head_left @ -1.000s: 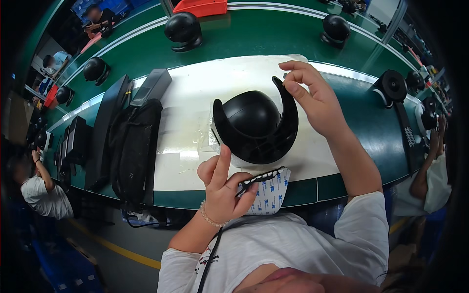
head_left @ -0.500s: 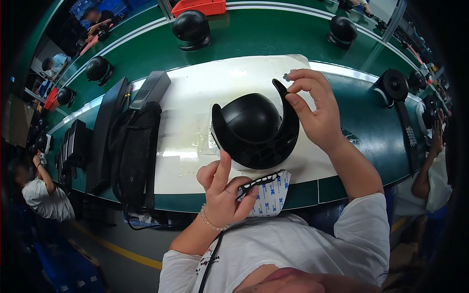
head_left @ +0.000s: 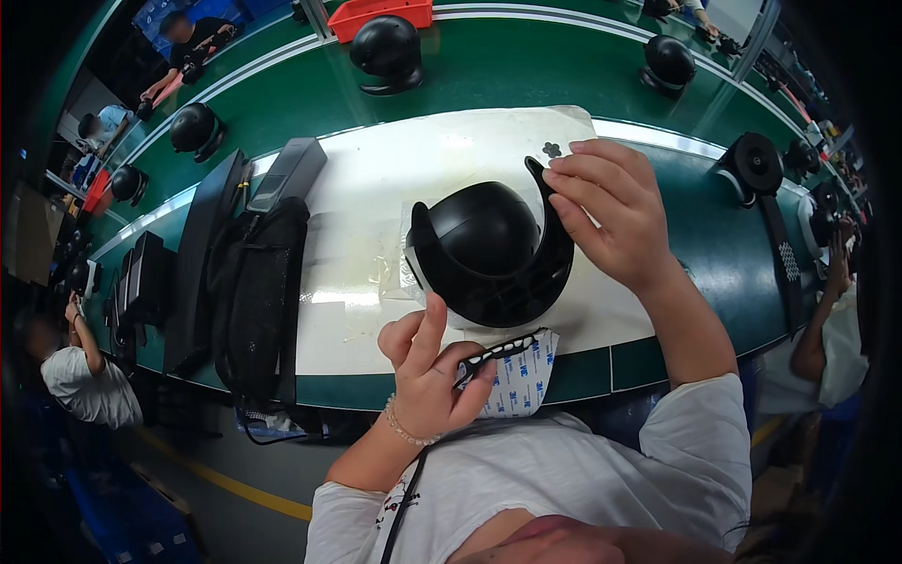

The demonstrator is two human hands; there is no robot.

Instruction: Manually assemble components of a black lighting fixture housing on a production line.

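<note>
1. Glossy black plastic device (head_left: 481, 230), a round ball within a two-horned crescent cradle, sits mid-way along the broad off-white board (head_left: 352, 188) on the green workbench (head_left: 700, 282).
2. Right hand (head_left: 613, 211): fingers bent, fingertips at the cradle's right horn; whether they grip or merely touch, I cannot tell.
3. Left hand (head_left: 427, 376): on the near side of the device, one finger raised, pinching a white, blue-printed sheet (head_left: 522, 385) with a black, white-spotted upper edge.
4. Small dark flower-shaped spot (head_left: 552, 149): on the board, just beyond the right horn's tip.
</note>
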